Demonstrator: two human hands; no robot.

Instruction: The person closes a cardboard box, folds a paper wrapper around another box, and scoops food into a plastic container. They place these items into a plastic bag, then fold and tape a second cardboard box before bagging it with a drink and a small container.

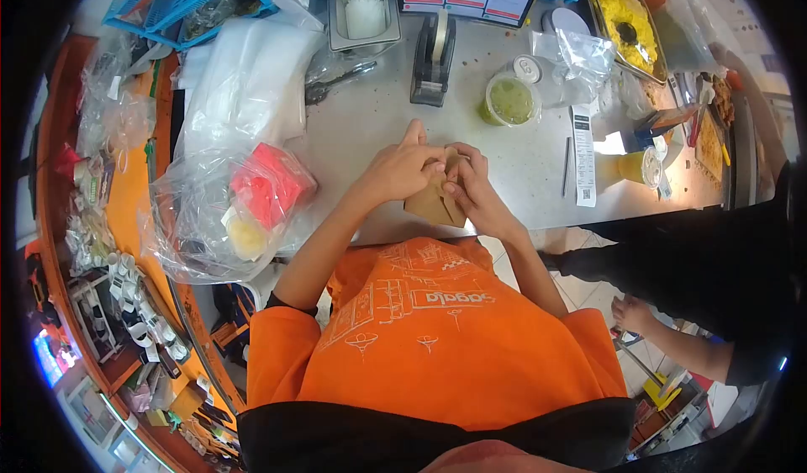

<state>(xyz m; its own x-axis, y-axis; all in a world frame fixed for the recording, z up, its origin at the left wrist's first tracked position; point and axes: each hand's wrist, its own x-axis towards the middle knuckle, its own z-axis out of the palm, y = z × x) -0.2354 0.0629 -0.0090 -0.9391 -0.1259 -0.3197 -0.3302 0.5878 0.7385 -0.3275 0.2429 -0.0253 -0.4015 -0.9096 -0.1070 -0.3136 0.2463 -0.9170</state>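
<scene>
A small brown cardboard box [435,204] is between my two hands at the table's front edge, close to my orange shirt. My left hand [402,169] lies over its upper left side, with the index finger stretched out and the other fingers curled at the box. On the right side, my right hand [476,189] grips the box's upper part, thumb and fingers pinched together near its flap. The fingertips of both hands nearly meet at the top of the box.
Beyond my hands stand a tape dispenser [434,61] and a green-filled cup [510,100]. Plastic bags with a red packet [271,183] lie left. A receipt [582,158] and a yellow drink cup [643,168] are right. A co-worker in black [698,271] stands at right.
</scene>
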